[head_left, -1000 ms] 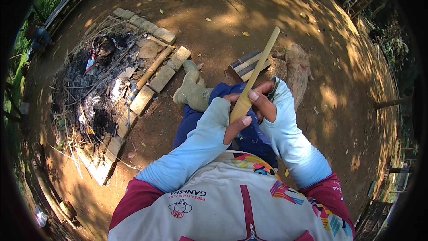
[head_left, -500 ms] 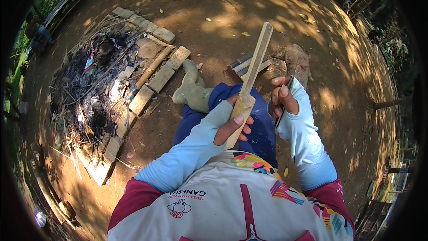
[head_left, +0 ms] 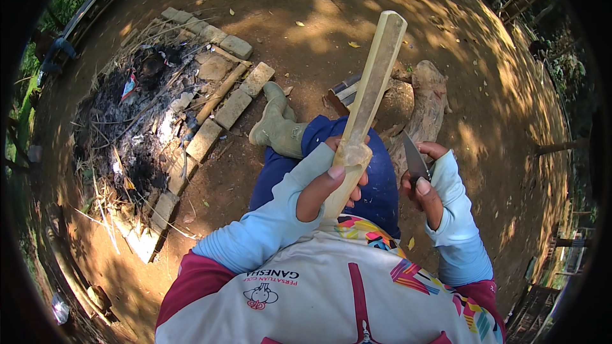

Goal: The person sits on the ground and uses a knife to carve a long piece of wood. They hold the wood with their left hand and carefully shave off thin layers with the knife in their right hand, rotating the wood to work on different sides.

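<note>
A pale carved piece of wood, long and flat-faced with a thicker knob partway down, slants up and away from my body. My left hand wraps round its lower part, thumb lying along the near side. To the right, my right hand is closed on the dark handle of a knife. The blade points up and to the left, apart from the wood. Light blue sleeves cover both forearms and part of the hands.
On the left lies a fire pit of ash and charred sticks, edged with blocks. A rubber boot is on my outstretched leg. Ahead stand a log and dark-sided wooden pieces on the dirt ground.
The wood has turned so more of its broad face shows, its top end shifted right. My right hand has moved down and right, and the knife blade is now seen side-on.
</note>
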The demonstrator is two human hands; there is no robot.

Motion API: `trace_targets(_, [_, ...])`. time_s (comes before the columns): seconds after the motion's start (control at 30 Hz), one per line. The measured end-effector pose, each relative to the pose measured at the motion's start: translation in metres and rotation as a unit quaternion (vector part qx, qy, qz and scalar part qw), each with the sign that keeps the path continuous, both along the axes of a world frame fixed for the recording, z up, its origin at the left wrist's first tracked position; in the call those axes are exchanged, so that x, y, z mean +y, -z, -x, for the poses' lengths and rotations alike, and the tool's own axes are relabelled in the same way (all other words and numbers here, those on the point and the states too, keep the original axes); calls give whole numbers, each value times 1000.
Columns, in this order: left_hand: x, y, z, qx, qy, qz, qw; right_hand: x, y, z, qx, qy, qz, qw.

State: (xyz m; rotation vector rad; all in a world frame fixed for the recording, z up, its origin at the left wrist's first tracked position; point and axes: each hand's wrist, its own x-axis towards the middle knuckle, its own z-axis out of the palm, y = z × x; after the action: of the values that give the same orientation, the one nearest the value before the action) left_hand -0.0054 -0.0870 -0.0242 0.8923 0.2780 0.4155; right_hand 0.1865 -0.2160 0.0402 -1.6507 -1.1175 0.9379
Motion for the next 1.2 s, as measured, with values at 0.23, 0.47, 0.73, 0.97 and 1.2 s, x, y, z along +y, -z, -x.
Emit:
trace_targets(0.23, [-10, -10, -2, 10, -51, -95, 994, 3, -31, 1, -248, -127, -39, 960])
trace_targets(0.47, [-16, -11, 0, 11, -62, -125, 990, 14, -30, 7, -262, -202, -79, 941])
trace_targets(0.73, [-23, -5, -5, 63, -134, -183, 972, 10, -27, 14, -269, -179, -108, 940])
trace_targets(0.97, [-21, -6, -3, 54, -142, -281, 948, 4, -25, 17, -254, -180, -103, 945])
trace_targets(1.2, [-21, -2, -3, 26, -138, -241, 960, 3, -26, 18, -263, -175, -90, 945])
